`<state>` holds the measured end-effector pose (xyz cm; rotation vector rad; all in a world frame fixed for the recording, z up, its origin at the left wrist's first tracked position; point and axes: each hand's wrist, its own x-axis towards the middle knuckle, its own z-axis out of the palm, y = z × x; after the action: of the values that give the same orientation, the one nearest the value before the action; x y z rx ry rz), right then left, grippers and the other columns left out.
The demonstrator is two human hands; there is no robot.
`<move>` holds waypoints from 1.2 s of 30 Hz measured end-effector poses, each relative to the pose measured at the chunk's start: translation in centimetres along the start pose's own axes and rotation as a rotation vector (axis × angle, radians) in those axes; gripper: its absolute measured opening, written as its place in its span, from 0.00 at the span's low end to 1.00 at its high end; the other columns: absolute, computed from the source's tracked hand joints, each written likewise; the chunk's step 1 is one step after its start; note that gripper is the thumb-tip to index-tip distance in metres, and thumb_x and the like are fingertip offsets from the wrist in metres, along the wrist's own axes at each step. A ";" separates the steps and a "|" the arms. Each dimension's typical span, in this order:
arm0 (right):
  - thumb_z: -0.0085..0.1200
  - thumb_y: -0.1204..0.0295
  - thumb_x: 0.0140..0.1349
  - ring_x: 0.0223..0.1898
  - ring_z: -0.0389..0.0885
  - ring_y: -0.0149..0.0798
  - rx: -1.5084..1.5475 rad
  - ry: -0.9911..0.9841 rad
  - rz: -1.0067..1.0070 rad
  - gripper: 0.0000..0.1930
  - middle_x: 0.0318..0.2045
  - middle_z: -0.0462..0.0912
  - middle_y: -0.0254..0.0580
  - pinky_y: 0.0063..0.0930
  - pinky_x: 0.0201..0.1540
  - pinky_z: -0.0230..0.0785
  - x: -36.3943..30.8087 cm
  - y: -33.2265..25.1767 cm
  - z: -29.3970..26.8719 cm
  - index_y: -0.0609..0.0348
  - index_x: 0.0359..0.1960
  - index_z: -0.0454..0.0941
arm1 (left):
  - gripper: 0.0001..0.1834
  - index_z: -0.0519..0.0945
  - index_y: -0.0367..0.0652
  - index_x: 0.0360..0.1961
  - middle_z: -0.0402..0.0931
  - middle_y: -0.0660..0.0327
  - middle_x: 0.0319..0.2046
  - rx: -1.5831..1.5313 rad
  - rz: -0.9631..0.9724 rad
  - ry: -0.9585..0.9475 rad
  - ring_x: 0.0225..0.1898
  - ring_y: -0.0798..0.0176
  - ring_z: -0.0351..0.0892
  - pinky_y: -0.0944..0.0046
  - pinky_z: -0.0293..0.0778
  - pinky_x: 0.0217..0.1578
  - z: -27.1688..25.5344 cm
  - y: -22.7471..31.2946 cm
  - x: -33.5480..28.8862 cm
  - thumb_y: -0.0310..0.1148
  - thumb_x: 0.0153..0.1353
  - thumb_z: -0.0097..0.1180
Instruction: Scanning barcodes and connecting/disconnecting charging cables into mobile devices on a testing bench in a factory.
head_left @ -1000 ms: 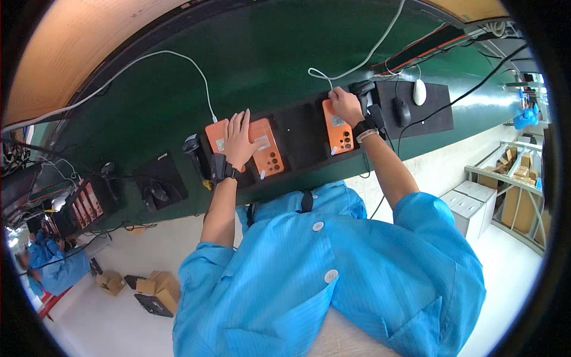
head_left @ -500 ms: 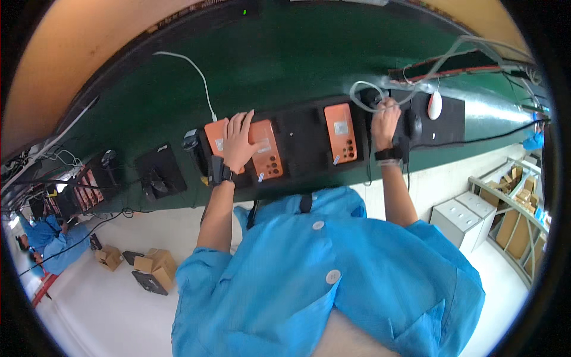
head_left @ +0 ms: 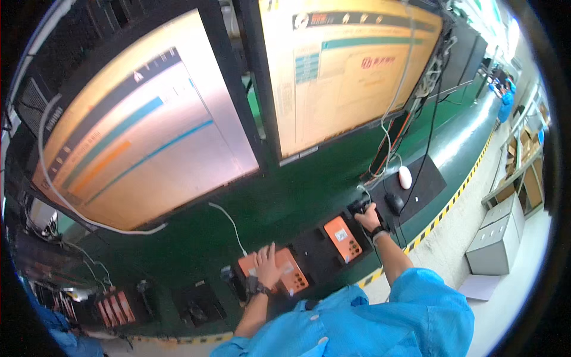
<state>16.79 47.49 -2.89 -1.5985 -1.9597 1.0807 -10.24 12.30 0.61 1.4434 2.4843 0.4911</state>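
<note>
My left hand (head_left: 267,268) lies with fingers spread over two orange phones on a black mat (head_left: 309,259). Its fingers partly cover the left phone (head_left: 245,265), and its thumb side is beside the middle phone (head_left: 292,275). A third orange phone (head_left: 343,239) lies back side up to the right, apart from both hands. My right hand (head_left: 370,219) is closed round a black handheld device (head_left: 358,206) with a pale cable; the fingers hide much of it. A white cable (head_left: 229,223) runs to the top of the left phone.
Two lit monitors, the left (head_left: 148,137) and right (head_left: 351,77), stand behind. A white mouse (head_left: 405,177) and a black mouse (head_left: 394,203) sit on a dark pad (head_left: 429,184). Grey cabinets (head_left: 493,232) stand right. More phones (head_left: 116,309) and a blue sleeve (head_left: 77,345) are far left.
My view has tilted up and turned, bringing the two monitors into sight. Both hands keep their places, the left on the phones and the right at the black device.
</note>
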 end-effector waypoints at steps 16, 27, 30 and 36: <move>0.61 0.67 0.64 0.21 0.74 0.27 0.500 -0.782 0.198 0.21 0.25 0.74 0.35 0.22 0.21 0.67 -22.7 -14.1 2.3 0.56 0.44 0.58 | 0.51 0.57 0.48 0.72 0.62 0.53 0.64 0.039 0.039 0.094 0.68 0.48 0.55 0.41 0.41 0.71 1.1 -1.0 -0.3 0.62 0.54 0.62; 0.60 0.66 0.64 0.17 0.73 0.27 0.433 -0.906 0.101 0.19 0.22 0.75 0.35 0.22 0.17 0.67 -23.6 -14.4 6.7 0.63 0.43 0.62 | 0.50 0.58 0.48 0.72 0.63 0.52 0.64 0.032 0.027 0.103 0.69 0.49 0.56 0.42 0.41 0.72 1.7 -1.1 -0.2 0.62 0.55 0.60; 0.60 0.69 0.62 0.20 0.74 0.26 0.449 -0.930 -0.015 0.13 0.25 0.77 0.35 0.23 0.21 0.67 -22.5 -14.3 5.5 0.61 0.42 0.71 | 0.51 0.56 0.48 0.73 0.60 0.49 0.67 0.049 0.035 0.102 0.71 0.46 0.52 0.41 0.42 0.72 0.6 -0.3 -0.2 0.62 0.54 0.59; 0.65 0.69 0.55 0.40 0.79 0.40 0.089 -0.240 -0.076 0.30 0.36 0.79 0.49 0.34 0.45 0.71 -13.4 -10.4 -0.3 0.65 0.55 0.63 | 0.28 0.70 0.38 0.59 0.64 0.46 0.60 -0.332 0.010 0.144 0.63 0.37 0.62 0.42 0.60 0.63 -0.9 4.2 -5.5 0.44 0.63 0.57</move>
<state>13.99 34.37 7.44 -1.3909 -2.0716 1.3614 -4.56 9.27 3.25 1.3284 2.3545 0.9883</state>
